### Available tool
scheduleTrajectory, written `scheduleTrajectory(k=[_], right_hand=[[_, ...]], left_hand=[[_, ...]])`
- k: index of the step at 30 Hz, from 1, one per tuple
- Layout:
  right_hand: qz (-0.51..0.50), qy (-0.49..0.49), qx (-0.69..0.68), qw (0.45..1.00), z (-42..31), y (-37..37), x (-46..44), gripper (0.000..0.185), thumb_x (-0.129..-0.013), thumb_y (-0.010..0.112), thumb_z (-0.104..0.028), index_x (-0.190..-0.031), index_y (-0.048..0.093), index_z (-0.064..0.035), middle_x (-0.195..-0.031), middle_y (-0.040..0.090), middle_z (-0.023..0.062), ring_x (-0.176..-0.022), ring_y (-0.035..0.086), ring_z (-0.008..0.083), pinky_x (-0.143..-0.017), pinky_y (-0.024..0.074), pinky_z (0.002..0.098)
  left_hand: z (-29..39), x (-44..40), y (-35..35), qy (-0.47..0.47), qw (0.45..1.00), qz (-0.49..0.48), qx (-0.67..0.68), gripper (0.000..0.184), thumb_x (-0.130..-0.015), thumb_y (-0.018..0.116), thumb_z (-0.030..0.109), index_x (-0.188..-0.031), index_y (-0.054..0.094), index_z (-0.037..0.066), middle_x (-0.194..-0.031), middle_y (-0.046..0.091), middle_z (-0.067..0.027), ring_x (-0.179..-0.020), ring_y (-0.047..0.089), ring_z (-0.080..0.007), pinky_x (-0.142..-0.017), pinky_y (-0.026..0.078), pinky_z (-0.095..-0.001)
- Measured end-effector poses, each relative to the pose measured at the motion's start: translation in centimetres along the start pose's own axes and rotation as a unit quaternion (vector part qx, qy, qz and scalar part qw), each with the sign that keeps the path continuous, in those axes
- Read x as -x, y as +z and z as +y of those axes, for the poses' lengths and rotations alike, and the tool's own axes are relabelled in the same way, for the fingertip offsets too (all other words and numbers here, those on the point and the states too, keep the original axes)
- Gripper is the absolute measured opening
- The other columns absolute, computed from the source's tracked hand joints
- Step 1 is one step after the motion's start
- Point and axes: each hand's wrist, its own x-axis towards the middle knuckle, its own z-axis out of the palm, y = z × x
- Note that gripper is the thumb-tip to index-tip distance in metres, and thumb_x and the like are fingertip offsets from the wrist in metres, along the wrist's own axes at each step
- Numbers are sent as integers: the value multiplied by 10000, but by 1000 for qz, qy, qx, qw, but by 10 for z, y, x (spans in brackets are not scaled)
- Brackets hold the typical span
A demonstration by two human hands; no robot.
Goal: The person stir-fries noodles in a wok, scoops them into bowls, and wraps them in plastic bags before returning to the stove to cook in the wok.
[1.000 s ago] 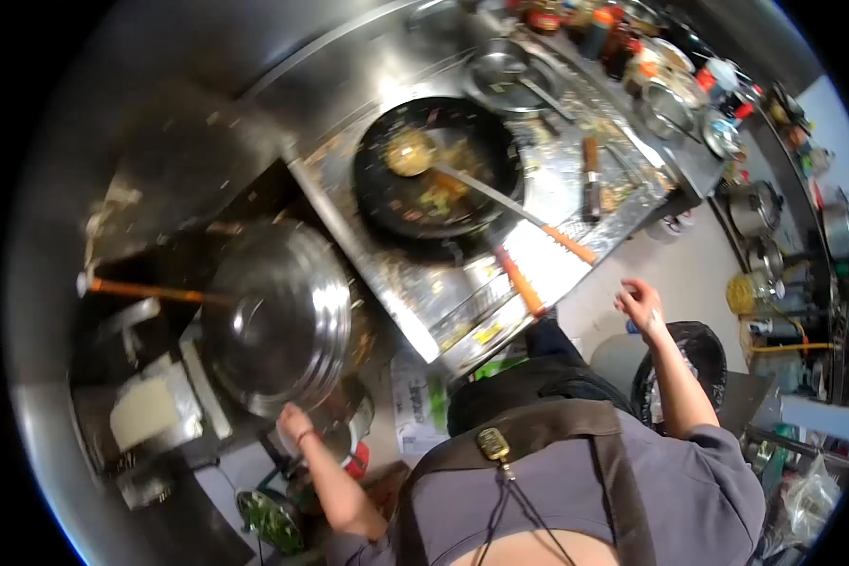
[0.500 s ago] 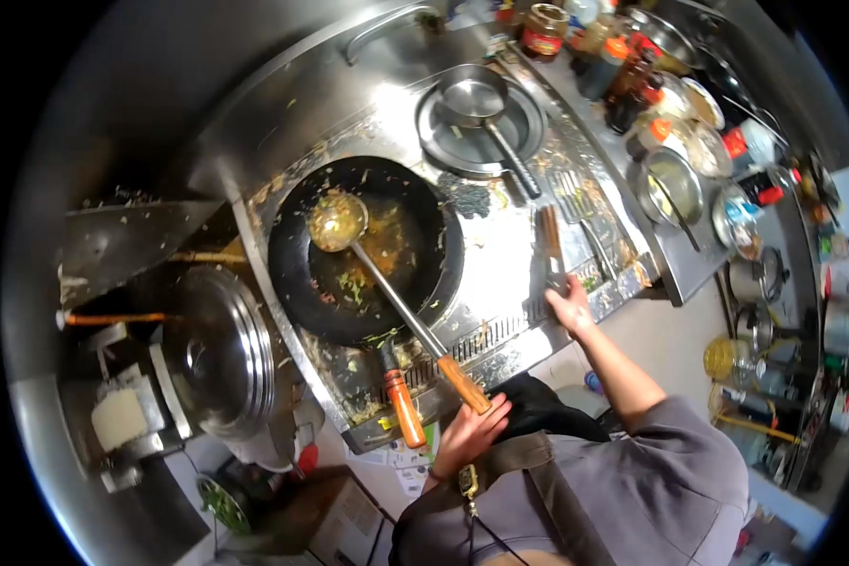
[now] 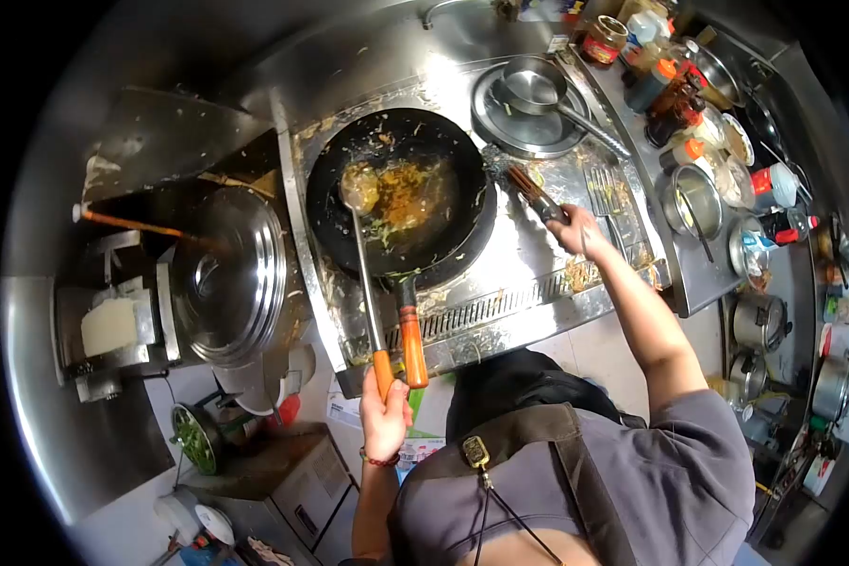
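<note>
A black wok (image 3: 453, 170) sits on the steel stove, with brownish liquid and food scraps inside. My left hand (image 3: 385, 415) is closed round the orange wooden handle of a ladle (image 3: 366, 274), whose bowl rests in the wok at its left side. Just right of that hand is the wok's own orange handle (image 3: 411, 344). My right hand (image 3: 578, 232) grips the dark handle of a brush (image 3: 530, 191), its brown bristles pointing up and left, close to the wok's right rim.
A small saucepan (image 3: 535, 85) lies on a round metal plate (image 3: 491, 118) behind the brush. Slotted utensils (image 3: 606, 193) lie right of my right hand. Bottles and bowls (image 3: 693, 203) line the right counter. A large lidded pot (image 3: 231, 274) stands left.
My left hand has taken hold of the ladle handle, which has swung left. My right hand has lifted the brush and moved it toward the wok.
</note>
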Motion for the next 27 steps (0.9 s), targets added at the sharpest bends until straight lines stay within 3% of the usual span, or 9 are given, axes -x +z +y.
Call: scheduleTrajectory(k=[5, 7, 10, 12, 15, 19, 23, 25, 27], right_hand=[[-34, 35, 190, 980, 42, -28, 12, 419, -702, 612, -266, -1016, 577, 9, -838, 616, 249, -857, 611, 352, -759, 471, 398], [40, 77, 256, 963, 53, -47, 48, 440, -704, 613, -245, -1070, 539, -13, -909, 614, 248, -896, 605, 362, -787, 471, 404], [99, -103, 132, 981, -27, -70, 85, 475, -723, 655, -179, -1125, 458, -17, -956, 613, 239, -892, 616, 347, -793, 485, 381], [7, -155, 77, 985, -89, -56, 70, 436, -747, 653, -189, -1141, 503, -81, -1014, 616, 193, -956, 601, 319, -832, 474, 363], [-66, -170, 305, 935, -167, 8, 23, 386, -783, 591, -353, -1072, 566, -98, -940, 633, 132, -901, 603, 305, -776, 490, 399], [-133, -306, 355, 873, -164, 57, -41, 345, -751, 594, -304, -946, 584, -21, -859, 638, 188, -841, 626, 316, -724, 515, 397], [-47, -234, 416, 877, -194, 56, -29, 157, -786, 488, -98, -873, 600, -31, -925, 630, 165, -886, 615, 322, -748, 505, 384], [-83, -305, 361, 877, -177, 90, -48, 191, -771, 553, -169, -910, 607, -50, -917, 629, 177, -897, 611, 318, -781, 494, 377], [-179, -306, 284, 891, -197, 52, -50, 460, -698, 665, -270, -1105, 590, -69, -930, 636, 176, -883, 610, 312, -809, 471, 390]], left_hand=[[-26, 4, -15, 73, 983, 25, -164, 484, -872, 502, 97, -1308, 319, -5, -621, 500, -9, -432, 476, -81, -393, 406, -226], [-5, 15, -8, 17, 997, -9, -74, 432, -879, 496, 106, -1270, 355, -12, -618, 491, -5, -428, 477, -86, -384, 404, -230], [10, 14, -5, -32, 985, -80, 149, 289, -895, 473, 102, -1169, 430, 20, -703, 496, -27, -478, 471, -87, -392, 387, -217], [27, 18, -6, -108, 913, -139, 367, 234, -907, 455, 106, -1125, 460, 21, -789, 492, -54, -560, 443, -83, -417, 362, -186], [28, 3, -3, -163, 785, -242, 546, 249, -917, 437, 127, -1118, 469, -16, -773, 469, -45, -569, 409, -82, -420, 348, -171], [26, -1, 5, -154, 679, -266, 666, 289, -923, 414, 132, -1129, 453, -68, -787, 430, -49, -571, 391, -78, -409, 361, -161], [26, -4, 13, -185, 536, -322, 758, 326, -936, 379, 152, -1132, 430, -104, -798, 429, -64, -575, 409, -86, -399, 368, -168], [29, -10, 13, -177, 529, -324, 764, 316, -933, 385, 152, -1126, 439, -92, -793, 442, -62, -575, 419, -81, -388, 355, -171], [20, -10, -5, -155, 668, -294, 666, 274, -924, 407, 141, -1103, 460, -59, -786, 457, -58, -547, 412, -77, -372, 338, -175]])
